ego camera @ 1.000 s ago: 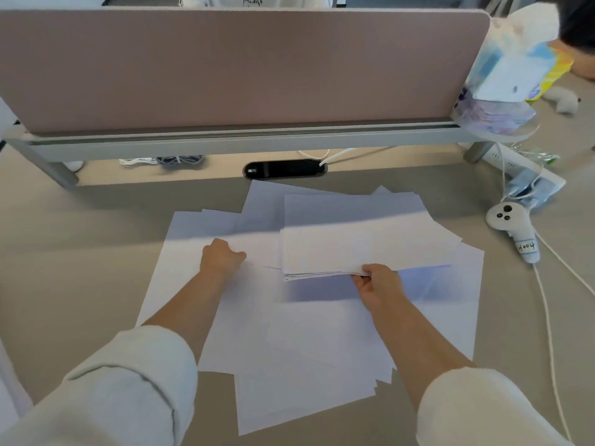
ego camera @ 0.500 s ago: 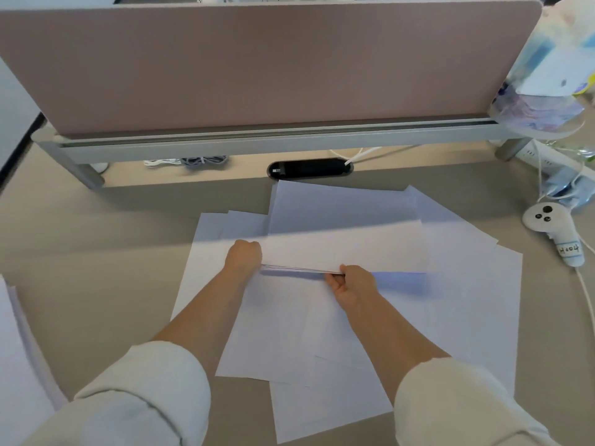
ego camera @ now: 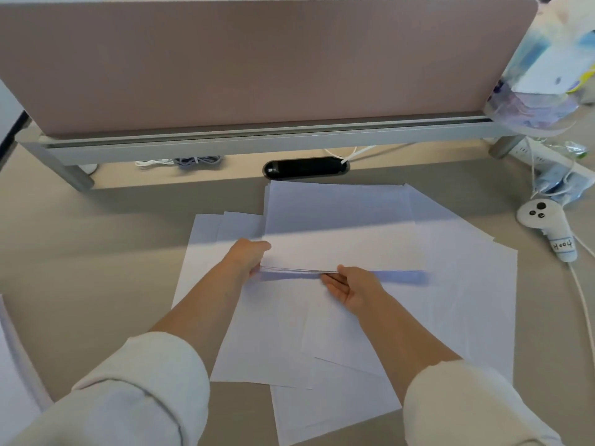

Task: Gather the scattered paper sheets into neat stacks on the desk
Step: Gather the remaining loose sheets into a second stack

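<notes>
A squared stack of white sheets (ego camera: 341, 230) is held just above the desk, casting a shadow below it. My left hand (ego camera: 246, 257) grips its near left corner, thumb on top. My right hand (ego camera: 352, 284) holds the stack's near edge from below, fingers under the paper. Beneath it, several loose white sheets (ego camera: 450, 300) lie fanned out and overlapping across the beige desk (ego camera: 90, 268), reaching from the cable slot to the near edge.
A pink divider panel (ego camera: 257, 62) on a grey rail closes the back. A white controller (ego camera: 547, 226) with its cable lies at the right, with bags and a power strip behind it. More white paper (ego camera: 13, 365) shows at the far left edge.
The held stack moved left and squared up. My left hand left the loose sheets and took hold of the stack's left corner; the right hand's grip slid leftward along the near edge.
</notes>
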The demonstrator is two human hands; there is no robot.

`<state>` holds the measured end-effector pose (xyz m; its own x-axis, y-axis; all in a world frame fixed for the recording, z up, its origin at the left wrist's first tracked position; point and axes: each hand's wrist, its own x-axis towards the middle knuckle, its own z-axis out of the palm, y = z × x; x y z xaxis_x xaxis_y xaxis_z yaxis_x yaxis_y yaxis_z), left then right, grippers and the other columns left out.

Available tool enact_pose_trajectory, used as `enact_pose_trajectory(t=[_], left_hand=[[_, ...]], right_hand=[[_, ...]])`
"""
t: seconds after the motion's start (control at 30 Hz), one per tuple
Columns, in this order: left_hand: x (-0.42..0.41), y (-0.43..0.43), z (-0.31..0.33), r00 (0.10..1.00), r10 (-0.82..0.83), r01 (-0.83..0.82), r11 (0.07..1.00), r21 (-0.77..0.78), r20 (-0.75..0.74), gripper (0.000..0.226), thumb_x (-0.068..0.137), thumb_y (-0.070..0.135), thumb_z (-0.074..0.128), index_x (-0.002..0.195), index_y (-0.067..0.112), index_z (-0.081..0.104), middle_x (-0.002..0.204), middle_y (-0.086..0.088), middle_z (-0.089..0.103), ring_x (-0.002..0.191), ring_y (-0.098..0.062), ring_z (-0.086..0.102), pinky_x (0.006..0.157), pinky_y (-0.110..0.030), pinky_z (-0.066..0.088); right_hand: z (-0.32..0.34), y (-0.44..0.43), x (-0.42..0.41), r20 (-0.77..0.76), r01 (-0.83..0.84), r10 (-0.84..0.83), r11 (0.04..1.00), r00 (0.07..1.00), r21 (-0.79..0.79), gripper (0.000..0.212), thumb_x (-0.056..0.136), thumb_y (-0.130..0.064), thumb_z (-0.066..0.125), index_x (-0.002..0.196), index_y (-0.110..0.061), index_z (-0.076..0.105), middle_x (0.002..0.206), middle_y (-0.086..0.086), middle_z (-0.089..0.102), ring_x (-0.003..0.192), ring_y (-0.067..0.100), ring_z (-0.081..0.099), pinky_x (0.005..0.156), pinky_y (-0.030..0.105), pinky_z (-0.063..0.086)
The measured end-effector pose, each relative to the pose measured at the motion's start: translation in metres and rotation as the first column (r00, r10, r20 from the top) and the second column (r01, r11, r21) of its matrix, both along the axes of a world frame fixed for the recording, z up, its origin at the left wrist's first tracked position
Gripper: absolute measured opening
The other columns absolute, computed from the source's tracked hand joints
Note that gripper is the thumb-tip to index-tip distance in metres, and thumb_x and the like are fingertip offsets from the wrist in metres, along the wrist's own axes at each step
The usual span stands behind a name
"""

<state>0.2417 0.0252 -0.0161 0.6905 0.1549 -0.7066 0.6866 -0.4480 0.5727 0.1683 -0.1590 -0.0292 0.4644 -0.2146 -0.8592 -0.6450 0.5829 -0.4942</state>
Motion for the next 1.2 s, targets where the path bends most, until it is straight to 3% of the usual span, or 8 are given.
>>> enact_pose_trajectory(t=[0.2, 0.4, 0.53, 0.63, 0.83, 1.0, 1.1, 1.2], left_hand=[[-0.002, -0.01, 0.001, 0.998, -0.056, 0.055, 0.998, 0.036, 0.036, 0.019, 0.087, 0.02, 0.058, 0.098, 0.004, 0.053, 0.09, -0.011, 0.05, 0.072, -0.025, 0.049, 0.071, -0.032, 0.046], [-0.012, -0.016, 0.009, 0.992, 0.103, -0.078, 0.955, -0.285, 0.075, 0.019, 0.089, 0.0, 0.054, 0.072, 0.008, 0.048, 0.078, -0.006, 0.051, 0.069, -0.014, 0.053, 0.05, -0.019, 0.053], [-0.029, -0.015, 0.021, 1.0, 0.008, -0.02, 0.865, -0.502, -0.027, 0.01, 0.088, 0.0, 0.054, 0.086, 0.01, 0.057, 0.089, -0.006, 0.063, 0.076, -0.018, 0.061, 0.053, -0.018, 0.056], [-0.039, -0.013, 0.019, 0.988, -0.151, 0.118, 0.803, -0.584, -0.008, 0.019, 0.091, 0.013, 0.056, 0.11, 0.012, 0.057, 0.104, -0.006, 0.068, 0.088, -0.022, 0.065, 0.072, -0.026, 0.057], [-0.033, -0.003, 0.01, 0.914, 0.398, -0.327, 0.605, -0.726, -0.08, 0.053, 0.093, 0.054, 0.039, 0.126, 0.013, 0.047, 0.111, -0.012, 0.063, 0.088, -0.026, 0.063, 0.074, -0.037, 0.052], [-0.046, -0.038, 0.011, 0.991, -0.017, 0.062, 0.941, -0.331, 0.136, 0.019, 0.093, 0.026, 0.054, 0.102, 0.009, 0.055, 0.089, -0.013, 0.063, 0.081, -0.031, 0.059, 0.072, -0.033, 0.048], [-0.051, -0.063, 0.006, 0.913, -0.335, 0.332, 0.942, 0.056, 0.234, 0.039, 0.092, 0.026, 0.055, 0.121, 0.0, 0.056, 0.126, -0.02, 0.056, 0.116, -0.035, 0.053, 0.096, -0.037, 0.042], [-0.055, -0.077, 0.009, 0.857, -0.478, 0.429, 0.869, 0.245, 0.193, 0.048, 0.091, 0.03, 0.054, 0.126, -0.002, 0.05, 0.131, -0.017, 0.051, 0.11, -0.031, 0.052, 0.088, -0.031, 0.04]], right_hand=[[0.003, -0.008, -0.004, -0.029, -0.126, 0.127, 0.992, 0.991, 0.03, 0.019, 0.097, -0.01, 0.049, 0.08, -0.002, 0.055, 0.047, 0.008, 0.065, 0.039, 0.016, 0.064, 0.042, 0.024, 0.054], [0.009, -0.006, -0.016, 0.01, -0.262, 0.263, 0.958, 0.965, 0.116, 0.041, 0.091, -0.038, 0.058, 0.089, 0.002, 0.061, 0.069, 0.016, 0.072, 0.054, 0.023, 0.07, 0.05, 0.027, 0.059], [0.009, -0.005, -0.014, 0.191, 0.095, -0.127, 0.981, 0.973, 0.168, 0.02, 0.097, -0.007, 0.048, 0.116, -0.002, 0.051, 0.092, 0.011, 0.063, 0.073, 0.02, 0.062, 0.046, 0.025, 0.056], [0.009, -0.015, -0.017, 0.293, 0.235, -0.255, 0.967, 0.922, 0.102, 0.043, 0.095, 0.01, 0.037, 0.135, -0.007, 0.042, 0.12, 0.01, 0.057, 0.083, 0.018, 0.058, 0.049, 0.023, 0.056], [0.011, -0.065, -0.042, 0.236, 0.002, 0.074, 0.952, 0.969, -0.307, 0.051, 0.085, 0.014, 0.033, 0.124, -0.013, 0.05, 0.117, 0.015, 0.059, 0.104, 0.037, 0.057, 0.093, 0.049, 0.046], [0.016, -0.092, -0.054, -0.032, -0.212, 0.243, 0.767, 0.969, -0.606, 0.024, 0.083, 0.004, 0.042, 0.097, -0.011, 0.053, 0.088, 0.011, 0.057, 0.074, 0.028, 0.053, 0.067, 0.034, 0.048], [0.01, -0.092, -0.051, -0.209, -0.34, 0.278, 0.605, 0.938, -0.72, 0.013, 0.081, 0.0, 0.04, 0.084, -0.012, 0.045, 0.086, 0.011, 0.054, 0.078, 0.029, 0.052, 0.067, 0.034, 0.039], [0.013, -0.092, -0.048, -0.378, -0.483, 0.304, 0.475, 0.874, -0.735, 0.027, 0.086, -0.008, 0.042, 0.11, -0.005, 0.055, 0.125, 0.016, 0.049, 0.115, 0.036, 0.048, 0.091, 0.036, 0.039]])
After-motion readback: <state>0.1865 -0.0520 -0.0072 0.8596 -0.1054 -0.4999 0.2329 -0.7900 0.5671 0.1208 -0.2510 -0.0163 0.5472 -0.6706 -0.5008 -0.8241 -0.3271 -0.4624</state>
